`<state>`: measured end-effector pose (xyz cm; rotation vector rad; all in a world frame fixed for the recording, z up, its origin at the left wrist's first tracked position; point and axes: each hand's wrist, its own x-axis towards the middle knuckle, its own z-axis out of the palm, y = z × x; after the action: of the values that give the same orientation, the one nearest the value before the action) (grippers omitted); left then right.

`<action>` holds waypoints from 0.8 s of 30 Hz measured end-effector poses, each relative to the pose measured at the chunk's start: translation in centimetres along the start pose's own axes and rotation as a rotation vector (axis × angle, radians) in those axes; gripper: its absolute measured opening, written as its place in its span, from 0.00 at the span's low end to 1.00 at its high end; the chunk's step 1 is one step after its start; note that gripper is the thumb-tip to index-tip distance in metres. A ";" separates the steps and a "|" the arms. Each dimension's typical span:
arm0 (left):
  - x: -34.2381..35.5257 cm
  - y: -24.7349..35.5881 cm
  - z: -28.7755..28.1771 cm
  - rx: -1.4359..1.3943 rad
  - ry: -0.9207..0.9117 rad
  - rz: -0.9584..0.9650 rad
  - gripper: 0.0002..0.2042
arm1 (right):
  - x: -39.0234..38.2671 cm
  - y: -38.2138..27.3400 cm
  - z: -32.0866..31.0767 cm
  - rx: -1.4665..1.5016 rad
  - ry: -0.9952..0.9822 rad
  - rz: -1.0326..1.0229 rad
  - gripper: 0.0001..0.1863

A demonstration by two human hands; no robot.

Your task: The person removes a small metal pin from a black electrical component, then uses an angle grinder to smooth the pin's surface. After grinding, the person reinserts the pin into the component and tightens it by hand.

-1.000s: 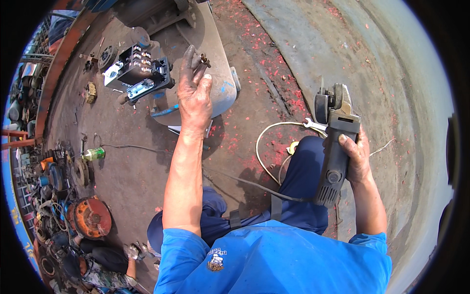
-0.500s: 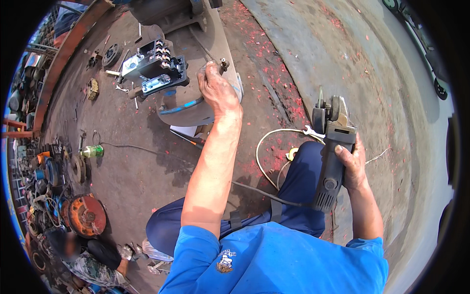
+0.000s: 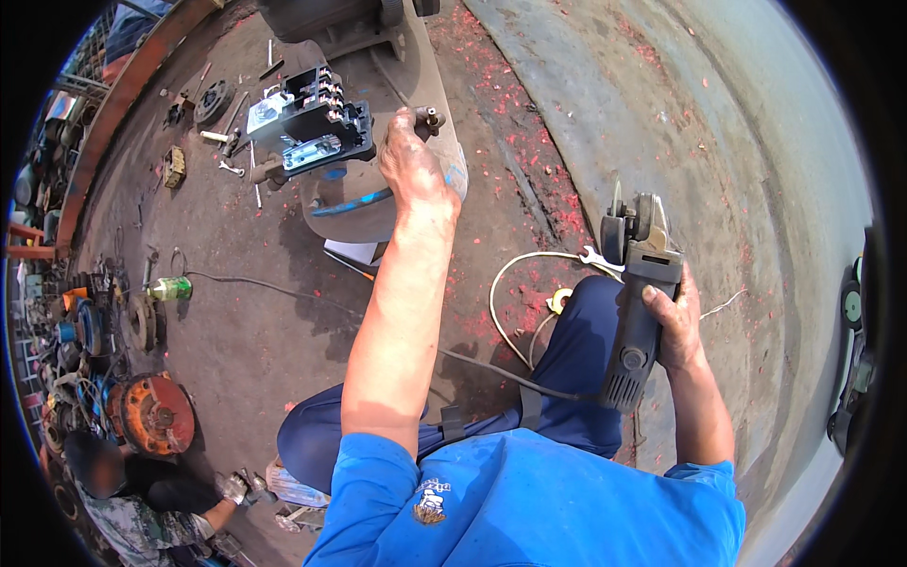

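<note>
My left hand (image 3: 411, 165) is closed at a small dark brass-coloured fitting (image 3: 430, 121) over a dusty grey, blue-marked compressor base (image 3: 345, 217); part of its fingers is hidden. Just left of it is an open black switch box (image 3: 312, 109) with terminals and a pale metal bracket (image 3: 266, 118). My right hand (image 3: 675, 317) grips a black angle grinder (image 3: 631, 350) by its body, the disc upward above my right knee. A white-handled spanner (image 3: 595, 260) and a pale looped cable (image 3: 496, 298) lie beside that knee, near a yellow roll (image 3: 559, 300).
Loose tools, a green bottle (image 3: 173, 288), a rusty orange drum (image 3: 165, 416) and heaped parts (image 3: 71, 369) lie to the left. A co-worker (image 3: 132, 510) in camouflage crouches at lower left. A grey cord (image 3: 265, 283) crosses the ground. Part of a wheeled vehicle (image 3: 852, 302) shows at the right rim.
My left hand has moved rightward and closed round the fitting; its fingers were spread and higher before. The grinder in my right hand sits slightly lower in the picture.
</note>
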<state>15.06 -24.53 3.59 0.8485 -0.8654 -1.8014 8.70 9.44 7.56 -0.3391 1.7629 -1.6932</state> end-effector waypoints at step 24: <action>-1.0 -0.2 -3.9 1.075 -0.379 0.521 0.25 | 0.4 -1.4 1.3 -0.132 0.031 -0.004 0.40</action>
<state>18.53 -24.26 1.61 0.7843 -2.1597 -0.9585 8.86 8.01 8.89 -0.3763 1.9027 -1.5967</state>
